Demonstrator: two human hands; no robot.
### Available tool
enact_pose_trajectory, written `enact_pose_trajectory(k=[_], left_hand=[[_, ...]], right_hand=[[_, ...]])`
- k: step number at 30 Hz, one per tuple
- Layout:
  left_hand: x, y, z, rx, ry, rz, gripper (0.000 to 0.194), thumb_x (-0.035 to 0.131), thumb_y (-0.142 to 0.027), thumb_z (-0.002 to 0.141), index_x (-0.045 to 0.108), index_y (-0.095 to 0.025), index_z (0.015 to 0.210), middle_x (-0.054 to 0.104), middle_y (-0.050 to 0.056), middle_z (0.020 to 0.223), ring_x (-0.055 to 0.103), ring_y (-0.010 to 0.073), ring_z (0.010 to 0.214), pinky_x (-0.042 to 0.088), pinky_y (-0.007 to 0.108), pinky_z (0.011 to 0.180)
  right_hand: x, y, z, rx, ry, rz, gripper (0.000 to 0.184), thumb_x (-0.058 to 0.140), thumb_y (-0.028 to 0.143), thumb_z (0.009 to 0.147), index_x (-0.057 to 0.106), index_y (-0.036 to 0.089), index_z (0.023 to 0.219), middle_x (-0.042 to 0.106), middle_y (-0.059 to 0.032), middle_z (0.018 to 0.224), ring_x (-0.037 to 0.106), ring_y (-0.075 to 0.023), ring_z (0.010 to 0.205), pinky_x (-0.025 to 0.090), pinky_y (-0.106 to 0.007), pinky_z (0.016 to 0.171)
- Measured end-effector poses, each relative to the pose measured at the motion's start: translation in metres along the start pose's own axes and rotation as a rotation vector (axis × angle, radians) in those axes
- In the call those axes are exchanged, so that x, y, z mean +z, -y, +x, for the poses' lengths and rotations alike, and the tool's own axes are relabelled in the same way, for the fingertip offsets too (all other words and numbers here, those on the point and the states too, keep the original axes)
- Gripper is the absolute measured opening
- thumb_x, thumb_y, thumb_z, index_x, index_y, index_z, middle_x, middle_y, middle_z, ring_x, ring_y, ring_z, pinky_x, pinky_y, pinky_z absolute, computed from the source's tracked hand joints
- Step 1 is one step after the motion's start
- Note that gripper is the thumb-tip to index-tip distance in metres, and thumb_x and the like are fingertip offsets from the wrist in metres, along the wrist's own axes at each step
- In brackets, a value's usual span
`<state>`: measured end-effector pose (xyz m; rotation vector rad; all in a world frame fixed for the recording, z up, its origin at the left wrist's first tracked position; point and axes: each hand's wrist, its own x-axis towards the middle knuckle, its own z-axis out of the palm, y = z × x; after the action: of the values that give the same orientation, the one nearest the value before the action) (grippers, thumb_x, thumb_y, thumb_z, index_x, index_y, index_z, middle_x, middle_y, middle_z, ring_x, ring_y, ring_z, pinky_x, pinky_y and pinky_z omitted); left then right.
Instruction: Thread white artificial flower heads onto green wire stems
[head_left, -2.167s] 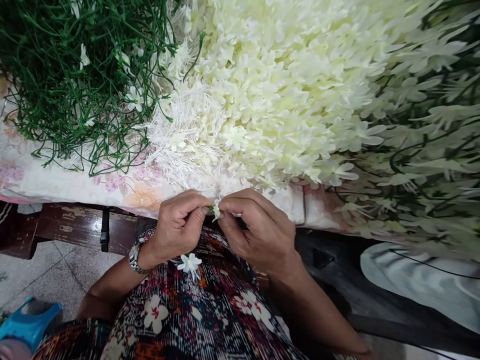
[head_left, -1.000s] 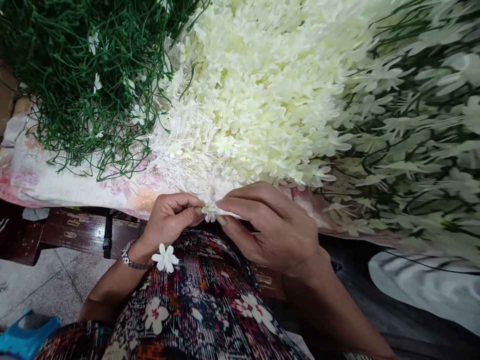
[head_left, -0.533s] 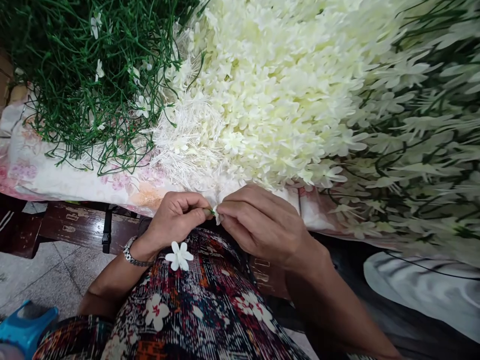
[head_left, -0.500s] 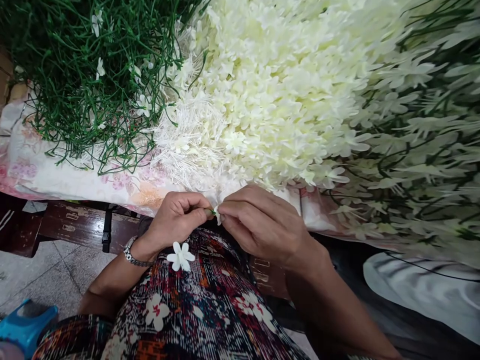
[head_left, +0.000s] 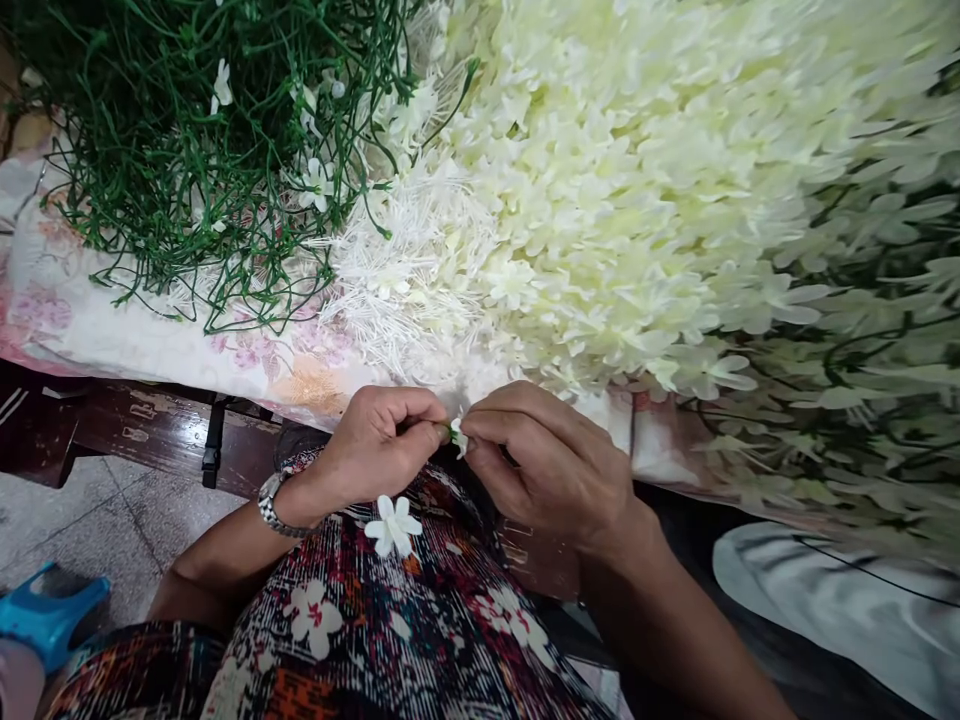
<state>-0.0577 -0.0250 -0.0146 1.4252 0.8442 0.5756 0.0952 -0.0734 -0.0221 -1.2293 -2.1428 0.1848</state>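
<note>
My left hand [head_left: 375, 445] and my right hand [head_left: 551, 460] meet fingertip to fingertip just below the table edge, over my lap. Between them they pinch a small white artificial flower [head_left: 458, 437]; a bit of green stem shows at my left fingertips. Both hands are closed in a pinch. A silver watch [head_left: 271, 505] sits on my left wrist. A finished white flower [head_left: 394, 525] hangs under my left hand against my patterned dress [head_left: 390, 630].
A floral cloth [head_left: 112, 335] covers the table. On it lie a tangle of green stems [head_left: 187, 140], a bunch of white stamens [head_left: 397, 270], a big heap of cream petals [head_left: 622, 190] and flowered sprays [head_left: 885, 340]. A blue object [head_left: 45, 615] lies on the floor.
My hands have kept pinching the small flower and stem together, with only small finger shifts. The view has drifted, so the hands sit a little further right in the picture.
</note>
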Motion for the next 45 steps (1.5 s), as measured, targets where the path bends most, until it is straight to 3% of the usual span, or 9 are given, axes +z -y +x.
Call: enact_pose_trajectory(k=[5, 11, 18, 27, 38, 45], left_hand=[[0.001, 0.001, 0.000, 0.016, -0.029, 0.030, 0.019, 0.046, -0.009, 0.070, 0.050, -0.013, 0.052, 0.039, -0.005, 0.047, 0.034, 0.0053, 0.047, 0.029, 0.018, 0.043], [-0.004, 0.003, -0.005, 0.032, 0.057, -0.070, 0.012, 0.051, -0.020, 0.073, 0.058, -0.013, 0.065, 0.046, -0.003, 0.051, 0.038, 0.0055, 0.047, 0.030, 0.018, 0.043], [-0.007, 0.004, -0.003, -0.153, 0.187, -0.234, 0.023, 0.051, -0.030, 0.075, 0.058, -0.013, 0.062, 0.046, -0.003, 0.044, 0.038, 0.0039, 0.040, 0.030, 0.016, 0.039], [-0.003, 0.005, -0.004, -0.111, 0.005, -0.292, 0.006, 0.059, -0.019, 0.068, 0.061, -0.014, 0.069, 0.051, -0.003, 0.052, 0.043, 0.0029, 0.044, 0.034, 0.014, 0.042], [0.002, 0.002, -0.006, 0.107, -0.085, 0.064, 0.009, 0.052, -0.015, 0.073, 0.061, -0.014, 0.071, 0.052, -0.003, 0.054, 0.043, 0.0039, 0.045, 0.035, 0.015, 0.042], [0.004, 0.003, -0.002, 0.190, -0.116, 0.143, 0.012, 0.049, -0.013, 0.074, 0.060, -0.013, 0.067, 0.048, -0.004, 0.049, 0.041, 0.0039, 0.045, 0.033, 0.015, 0.041]], right_hand=[[0.001, 0.000, -0.001, 0.001, -0.010, -0.021, 0.019, 0.051, 0.007, 0.071, 0.048, 0.017, 0.086, 0.053, -0.0032, 0.072, 0.050, -0.0120, 0.069, 0.046, -0.026, 0.060], [-0.008, 0.001, 0.001, -0.056, -0.066, -0.022, 0.023, 0.055, 0.004, 0.068, 0.050, 0.016, 0.088, 0.055, -0.0041, 0.075, 0.050, -0.0119, 0.071, 0.047, -0.027, 0.063], [-0.017, -0.002, 0.000, -0.203, -0.025, -0.178, 0.023, 0.057, 0.012, 0.070, 0.053, 0.015, 0.092, 0.056, -0.0062, 0.078, 0.050, -0.0154, 0.073, 0.046, -0.031, 0.064], [-0.019, -0.001, 0.005, -0.013, -0.074, 0.062, 0.018, 0.056, 0.009, 0.070, 0.054, 0.014, 0.086, 0.055, -0.0051, 0.077, 0.051, -0.0122, 0.072, 0.045, -0.026, 0.063], [-0.011, -0.002, 0.005, 0.025, -0.089, 0.107, 0.015, 0.054, 0.007, 0.070, 0.053, 0.014, 0.082, 0.056, -0.0046, 0.074, 0.051, -0.0114, 0.070, 0.045, -0.025, 0.061], [-0.002, -0.002, 0.004, 0.073, -0.113, 0.071, 0.013, 0.053, 0.007, 0.070, 0.050, 0.015, 0.080, 0.054, -0.0034, 0.070, 0.050, -0.0108, 0.067, 0.044, -0.024, 0.059]])
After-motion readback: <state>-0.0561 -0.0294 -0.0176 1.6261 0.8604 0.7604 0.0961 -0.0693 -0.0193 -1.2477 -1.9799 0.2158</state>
